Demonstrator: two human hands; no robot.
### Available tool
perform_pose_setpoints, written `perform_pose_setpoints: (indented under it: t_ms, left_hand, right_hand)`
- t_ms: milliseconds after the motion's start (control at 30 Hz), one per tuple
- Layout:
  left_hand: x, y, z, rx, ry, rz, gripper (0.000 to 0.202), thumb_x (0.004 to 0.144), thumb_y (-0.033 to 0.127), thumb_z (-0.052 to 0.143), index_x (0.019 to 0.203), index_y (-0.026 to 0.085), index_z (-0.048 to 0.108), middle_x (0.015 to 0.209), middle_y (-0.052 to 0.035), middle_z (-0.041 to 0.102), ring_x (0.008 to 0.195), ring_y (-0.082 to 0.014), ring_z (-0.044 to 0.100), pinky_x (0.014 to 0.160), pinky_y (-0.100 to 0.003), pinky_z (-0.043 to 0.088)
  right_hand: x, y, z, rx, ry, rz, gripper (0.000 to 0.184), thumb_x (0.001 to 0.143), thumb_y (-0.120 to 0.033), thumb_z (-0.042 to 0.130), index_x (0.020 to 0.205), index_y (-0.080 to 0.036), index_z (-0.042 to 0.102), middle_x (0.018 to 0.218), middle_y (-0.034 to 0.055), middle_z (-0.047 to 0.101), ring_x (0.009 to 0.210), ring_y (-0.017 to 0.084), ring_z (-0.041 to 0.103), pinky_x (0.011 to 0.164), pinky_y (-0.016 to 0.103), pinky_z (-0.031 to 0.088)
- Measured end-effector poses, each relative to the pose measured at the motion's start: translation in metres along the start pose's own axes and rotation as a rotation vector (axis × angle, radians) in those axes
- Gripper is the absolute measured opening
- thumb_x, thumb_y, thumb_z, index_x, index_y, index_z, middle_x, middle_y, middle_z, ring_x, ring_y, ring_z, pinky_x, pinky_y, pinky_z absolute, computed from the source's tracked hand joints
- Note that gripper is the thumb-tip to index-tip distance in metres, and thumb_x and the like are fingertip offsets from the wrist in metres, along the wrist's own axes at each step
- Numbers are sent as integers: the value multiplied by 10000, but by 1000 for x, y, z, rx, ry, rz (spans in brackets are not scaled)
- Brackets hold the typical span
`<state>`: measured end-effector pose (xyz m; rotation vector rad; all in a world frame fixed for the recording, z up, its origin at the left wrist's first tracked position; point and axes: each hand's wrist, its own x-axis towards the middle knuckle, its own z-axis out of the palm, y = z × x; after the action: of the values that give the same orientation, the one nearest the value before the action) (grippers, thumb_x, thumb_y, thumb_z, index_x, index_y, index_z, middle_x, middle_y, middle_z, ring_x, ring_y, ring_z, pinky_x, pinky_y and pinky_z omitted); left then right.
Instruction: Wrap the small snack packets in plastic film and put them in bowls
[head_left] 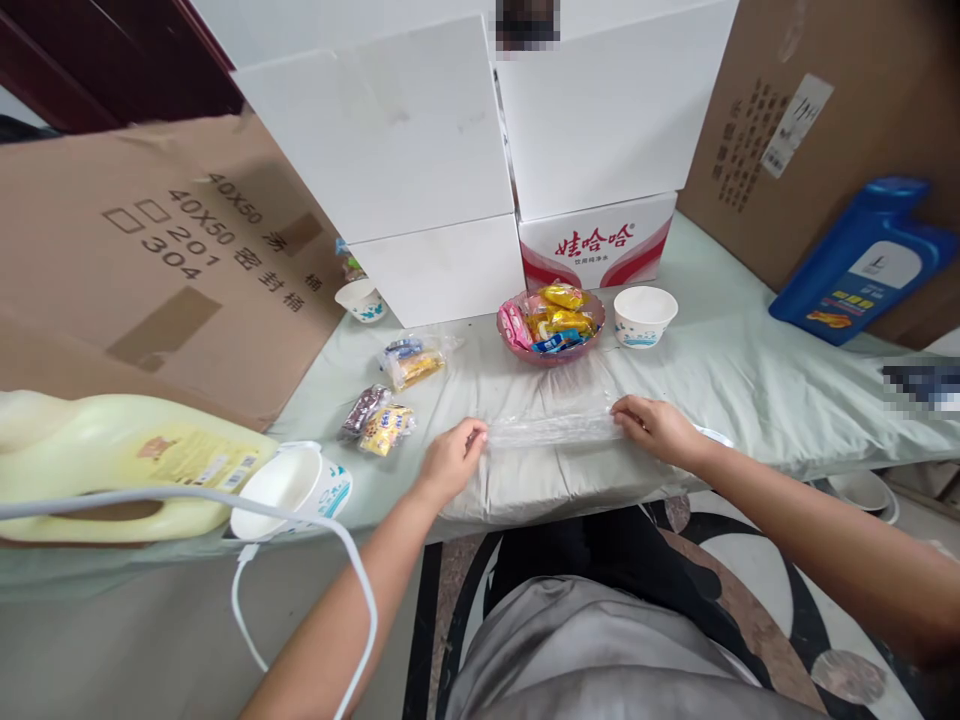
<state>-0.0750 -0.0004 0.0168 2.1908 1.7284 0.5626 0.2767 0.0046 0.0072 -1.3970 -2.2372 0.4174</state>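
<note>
A clear plastic bag (553,425) lies flat near the table's front edge. My left hand (448,462) pinches its left end, and my right hand (654,428) pinches its right end, stretching it between them. Just behind the bag stands a pink bowl (553,352) filled with several wrapped snacks (559,318). A white paper bowl (644,316) sits to the right of the pink bowl.
Loose snack packets (413,363) (376,418) lie left of the bag. White boxes (420,160) and brown cartons (150,250) stand behind. A yellow jug (97,460), a tipped paper bowl (296,490), a white cable (300,520) and a blue bottle (862,260) lie around.
</note>
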Motion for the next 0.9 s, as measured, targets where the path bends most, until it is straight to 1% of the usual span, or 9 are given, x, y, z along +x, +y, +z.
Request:
perform_pose_setpoints:
  t_ms: [133, 233, 333, 433, 533, 600, 667, 767, 900]
  left_hand:
    - [19, 1, 4, 128, -10, -170, 217, 871, 278, 511, 1048, 214, 620, 931, -60, 706, 860, -221, 650, 765, -309, 474]
    - [24, 2, 5, 244, -9, -211, 267, 842, 266, 568, 1091, 185, 618, 1010, -108, 682, 945, -265, 633, 824, -359, 479]
    - [18, 12, 4, 342, 183, -160, 344, 837, 287, 582, 1143, 133, 610, 1114, -173, 626, 1064, -324, 577, 900, -427, 458]
    - [7, 34, 13, 346, 351, 36, 377, 896, 325, 505, 1206, 130, 594, 1238, -199, 573, 1193, -347, 500, 1005, -486, 388]
    - [-2, 54, 36, 275, 153, 220, 509, 915, 435, 477, 1353, 178, 506, 1420, -170, 477, 1356, -355, 367, 1107, -523, 282]
    - [-3, 59, 51, 256, -45, 186, 666, 877, 555, 499, 1433, 196, 422, 1519, -159, 365, 1427, -404, 234, 1127, -597, 203]
    - [-2, 58, 60, 253, -158, 126, 740, 854, 623, 493, 1462, 217, 381, 1564, -146, 288, 1451, -431, 140, 1122, -654, 140]
    - [-5, 59, 60, 257, -104, 128, 694, 867, 594, 500, 1452, 237, 396, 1568, -133, 281, 1457, -419, 116, 1127, -659, 119]
    - [-21, 79, 61, 201, 0, 170, 580, 883, 466, 543, 1404, 225, 463, 1434, -170, 452, 1348, -397, 347, 1080, -609, 294]
  right_hand:
    - [27, -5, 8, -162, -61, 187, 227, 940, -270, 430, 1027, -210, 630, 948, 64, 728, 857, 228, 675, 720, 307, 467]
    - [35, -9, 11, -327, -111, 199, 254, 930, -284, 463, 1075, -177, 642, 998, 116, 704, 874, 269, 663, 728, 348, 467]
    - [32, -15, 11, -386, 21, 20, 296, 934, -307, 480, 1113, -143, 649, 1106, 166, 659, 1032, 313, 607, 858, 421, 455]
    - [26, -25, 18, -350, 66, -248, 413, 944, -411, 484, 1257, -167, 598, 1341, 166, 557, 1272, 335, 457, 1047, 509, 340]
    - [22, -33, 36, -333, -107, -355, 658, 907, -580, 480, 1418, -166, 460, 1504, 161, 397, 1406, 363, 284, 1115, 581, 218]
    - [21, -32, 46, -322, -206, -325, 759, 887, -649, 455, 1463, -159, 396, 1529, 172, 351, 1428, 376, 238, 1111, 606, 203]
    - [18, -28, 49, -317, -231, -283, 778, 884, -670, 436, 1474, -166, 380, 1537, 179, 333, 1434, 378, 227, 1110, 608, 201]
    - [5, -19, 41, -339, -177, -235, 822, 845, -704, 470, 1452, -152, 416, 1518, 207, 354, 1414, 401, 259, 1094, 606, 227]
    - [-33, -20, 28, -342, -104, -293, 807, 805, -684, 554, 1398, -142, 476, 1441, 214, 455, 1321, 397, 388, 1026, 577, 324]
